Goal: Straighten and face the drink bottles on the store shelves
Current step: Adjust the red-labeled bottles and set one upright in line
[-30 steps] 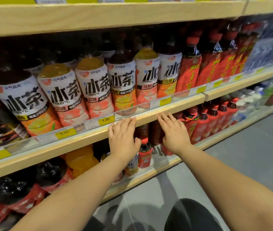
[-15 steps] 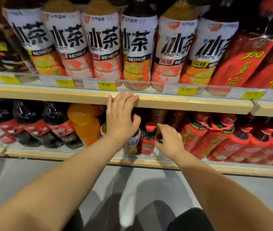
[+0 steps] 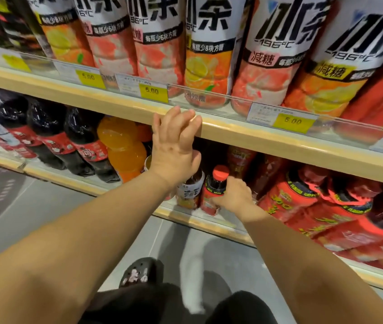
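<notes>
Right hand [image 3: 231,198] fingers wrap a small red-capped bottle [image 3: 214,190] on the bottom shelf [image 3: 200,220].
Left hand [image 3: 174,148] rests fingers spread on the upper shelf edge [image 3: 267,141]; beside the bottle stand cola bottles [image 3: 52,134], an orange soda [image 3: 122,146], and red tea bottles [image 3: 314,199].

Both forearms are bare to the bottom edge of the view, with no sleeve, watch or ring showing on the left hand [image 3: 174,155] or the right hand [image 3: 233,197]. Below the arms, dark, probably black, cloth covers the legs [image 3: 143,305]. Just above that cloth, a black clog-style shoe [image 3: 142,272] shows perforations and small pale charms on its top; the blur hides their shapes.
</notes>
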A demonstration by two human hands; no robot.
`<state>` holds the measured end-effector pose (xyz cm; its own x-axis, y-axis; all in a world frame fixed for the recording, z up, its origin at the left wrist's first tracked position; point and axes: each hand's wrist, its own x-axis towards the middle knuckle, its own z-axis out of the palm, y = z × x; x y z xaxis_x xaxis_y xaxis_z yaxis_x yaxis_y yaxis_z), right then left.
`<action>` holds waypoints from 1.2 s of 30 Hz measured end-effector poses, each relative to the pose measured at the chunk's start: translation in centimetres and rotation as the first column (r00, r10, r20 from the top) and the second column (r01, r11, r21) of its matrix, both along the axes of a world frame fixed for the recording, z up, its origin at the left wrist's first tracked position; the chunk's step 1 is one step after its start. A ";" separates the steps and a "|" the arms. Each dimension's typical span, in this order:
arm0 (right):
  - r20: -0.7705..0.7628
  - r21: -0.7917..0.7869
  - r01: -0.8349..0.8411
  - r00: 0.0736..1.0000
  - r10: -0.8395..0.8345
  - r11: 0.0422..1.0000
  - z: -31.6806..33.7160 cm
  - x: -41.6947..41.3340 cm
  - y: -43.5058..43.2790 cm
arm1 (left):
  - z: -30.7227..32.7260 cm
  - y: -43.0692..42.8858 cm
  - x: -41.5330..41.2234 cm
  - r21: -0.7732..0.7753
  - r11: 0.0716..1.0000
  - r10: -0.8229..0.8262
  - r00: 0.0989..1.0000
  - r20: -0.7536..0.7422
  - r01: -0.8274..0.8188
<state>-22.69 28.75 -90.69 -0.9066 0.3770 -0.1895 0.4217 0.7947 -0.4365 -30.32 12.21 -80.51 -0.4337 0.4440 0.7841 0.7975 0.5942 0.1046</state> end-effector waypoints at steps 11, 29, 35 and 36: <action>-0.223 -0.154 -0.012 0.975 -0.023 0.988 0.7 2.8 -0.5 | -0.2 0.1 -0.3 -0.029 1.000 -0.006 0.999 -0.032 0.005; -0.535 -0.024 0.235 0.818 -0.211 0.972 17.8 13.7 -0.3 | 3.5 0.7 7.2 -0.267 0.878 -0.281 0.879 0.385 0.397; -0.659 -0.121 0.362 0.667 -0.348 0.924 21.7 14.9 0.9 | 4.1 3.9 10.3 -0.212 0.798 -0.359 0.727 0.585 0.564; -0.670 -0.133 0.390 0.642 -0.373 0.911 22.5 15.0 1.1 | 4.5 4.5 10.6 -0.204 0.809 -0.335 0.719 0.609 0.551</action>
<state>-7.73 29.84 -68.21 -0.5601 0.7149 0.4186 0.2931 0.6437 -0.7070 -19.70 16.71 -76.04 -0.4002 0.8828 0.2460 0.8558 0.2640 0.4449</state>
